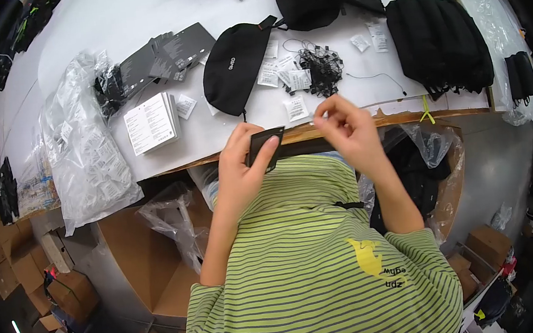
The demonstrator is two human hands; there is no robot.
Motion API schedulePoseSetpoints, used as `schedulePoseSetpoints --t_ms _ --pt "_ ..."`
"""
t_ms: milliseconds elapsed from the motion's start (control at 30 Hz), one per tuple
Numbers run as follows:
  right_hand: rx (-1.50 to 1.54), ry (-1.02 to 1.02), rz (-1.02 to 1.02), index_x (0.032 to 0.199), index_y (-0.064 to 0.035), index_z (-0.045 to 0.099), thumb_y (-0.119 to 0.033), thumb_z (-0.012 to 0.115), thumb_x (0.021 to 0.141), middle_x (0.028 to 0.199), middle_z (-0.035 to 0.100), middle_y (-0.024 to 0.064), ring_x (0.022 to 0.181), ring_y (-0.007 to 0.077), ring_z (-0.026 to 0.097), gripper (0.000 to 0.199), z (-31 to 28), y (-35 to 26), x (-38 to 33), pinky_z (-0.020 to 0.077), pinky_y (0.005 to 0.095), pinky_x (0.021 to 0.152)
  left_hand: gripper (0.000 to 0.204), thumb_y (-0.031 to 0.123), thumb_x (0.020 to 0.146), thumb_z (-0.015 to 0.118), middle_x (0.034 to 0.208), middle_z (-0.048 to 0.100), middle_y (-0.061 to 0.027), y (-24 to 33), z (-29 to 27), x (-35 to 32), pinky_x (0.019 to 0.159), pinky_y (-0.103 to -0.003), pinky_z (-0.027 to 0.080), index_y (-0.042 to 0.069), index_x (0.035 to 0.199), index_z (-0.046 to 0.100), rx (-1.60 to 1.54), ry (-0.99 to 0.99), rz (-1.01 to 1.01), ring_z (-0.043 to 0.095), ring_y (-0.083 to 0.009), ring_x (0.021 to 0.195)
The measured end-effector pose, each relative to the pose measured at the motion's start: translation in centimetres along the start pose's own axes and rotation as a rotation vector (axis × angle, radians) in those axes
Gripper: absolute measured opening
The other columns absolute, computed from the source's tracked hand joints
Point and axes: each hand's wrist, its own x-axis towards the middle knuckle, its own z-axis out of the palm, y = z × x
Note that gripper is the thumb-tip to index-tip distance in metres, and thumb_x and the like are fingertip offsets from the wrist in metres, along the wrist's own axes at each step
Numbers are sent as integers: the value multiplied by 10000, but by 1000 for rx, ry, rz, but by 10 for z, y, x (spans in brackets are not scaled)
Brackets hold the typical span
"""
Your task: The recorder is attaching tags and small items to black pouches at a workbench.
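Observation:
My left hand point(237, 163) grips a small black card point(270, 141) in front of the table's near edge, its thumb flat across the card's face. To the right of it my right hand point(355, 132) is raised at the edge with thumb and fingers pinched together. Whatever it may hold is too small to make out. Just beyond my hands lies a tangled pile of black hang-tag strings point(327, 72). Small white printed packets point(297, 108) are scattered around that pile. A black pouch bag point(235, 66) with a zip and a small white print lies flat to the left of them.
A stack of white printed cards point(150, 125) stands left, with black printed cards point(184, 50) behind it. A clear plastic bag point(86, 146) of packets hangs over the front edge. Folded black bags point(438, 41) lie right. Open cardboard boxes point(143, 257) sit below the table.

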Motion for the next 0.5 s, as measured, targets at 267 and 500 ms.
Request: schedulePoseSetpoints --t_ms 267,500 --pt "7 47 -141 841 -37 604 -69 662 814 483 309 -24 447 57 250 71 41 -5 -7 212 244 435 121 47 802 688 728 543 -22 11 7 -3 589 -205 384 -33 835 603 225 170 212 498 -83 642" --pt "-27 54 -110 849 -44 612 -80 675 816 476 341 -7 434 65 262 80 42 -6 -8 222 251 423 141 -5 730 724 751 562 -45 11 3 -3 566 -231 410 7 860 669 354 180 344 520 -126 636"
